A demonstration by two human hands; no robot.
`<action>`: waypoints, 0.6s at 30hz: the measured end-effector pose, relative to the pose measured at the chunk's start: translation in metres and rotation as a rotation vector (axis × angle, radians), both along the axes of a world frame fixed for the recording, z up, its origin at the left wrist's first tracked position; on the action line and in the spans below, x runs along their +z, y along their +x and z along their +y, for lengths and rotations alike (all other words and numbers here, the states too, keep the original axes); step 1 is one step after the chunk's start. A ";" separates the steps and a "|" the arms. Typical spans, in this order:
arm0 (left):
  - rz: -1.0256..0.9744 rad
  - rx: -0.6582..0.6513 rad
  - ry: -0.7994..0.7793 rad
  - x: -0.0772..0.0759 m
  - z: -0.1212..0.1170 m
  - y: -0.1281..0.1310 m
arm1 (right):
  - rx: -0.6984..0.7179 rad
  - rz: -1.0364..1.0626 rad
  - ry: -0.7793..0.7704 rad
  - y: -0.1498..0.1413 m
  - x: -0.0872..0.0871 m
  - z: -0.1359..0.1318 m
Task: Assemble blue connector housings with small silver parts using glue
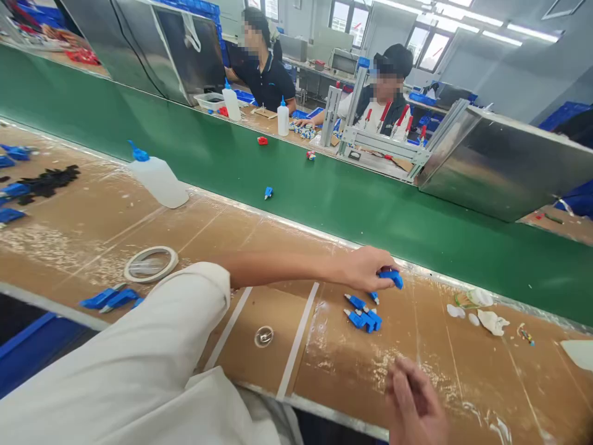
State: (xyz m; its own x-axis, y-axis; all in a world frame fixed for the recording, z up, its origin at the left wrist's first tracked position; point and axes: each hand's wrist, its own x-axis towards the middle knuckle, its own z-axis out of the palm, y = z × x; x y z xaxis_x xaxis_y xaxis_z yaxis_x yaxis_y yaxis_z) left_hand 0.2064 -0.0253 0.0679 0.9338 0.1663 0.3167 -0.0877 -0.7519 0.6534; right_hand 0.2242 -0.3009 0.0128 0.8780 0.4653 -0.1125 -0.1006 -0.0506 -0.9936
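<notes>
My left hand (369, 268) reaches across from the left, its fingers closed around a small blue plastic piece (391, 278) near the conveyor's edge. Just below that hand, several similar blue pieces with pale tips (364, 319) lie in a loose cluster on the brown work surface. Nearer to me, at the bottom right, my right hand (414, 402) is curled with thumb and fingertips together. Whether anything sits between those fingers I cannot make out. More blue pieces (111, 298) rest at the left, partly hidden by my sleeve.
A green conveyor belt (222, 167) runs beyond the brown table (222, 238), carrying a blue piece (269, 193) and red pieces. A white bottle (160, 180) and a tape roll (151, 264) stand left; scraps (492, 321) lie right. Two people sit across the belt.
</notes>
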 end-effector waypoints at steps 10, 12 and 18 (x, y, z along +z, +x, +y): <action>-0.232 0.010 -0.011 -0.010 -0.037 -0.138 | 0.215 0.087 0.257 -0.053 0.022 0.099; -0.212 0.001 -0.057 -0.008 -0.035 -0.147 | 0.233 0.077 0.232 -0.060 0.022 0.102; -0.012 -0.053 -0.660 -0.004 -0.018 -0.160 | 0.271 -0.069 0.091 -0.053 0.023 0.102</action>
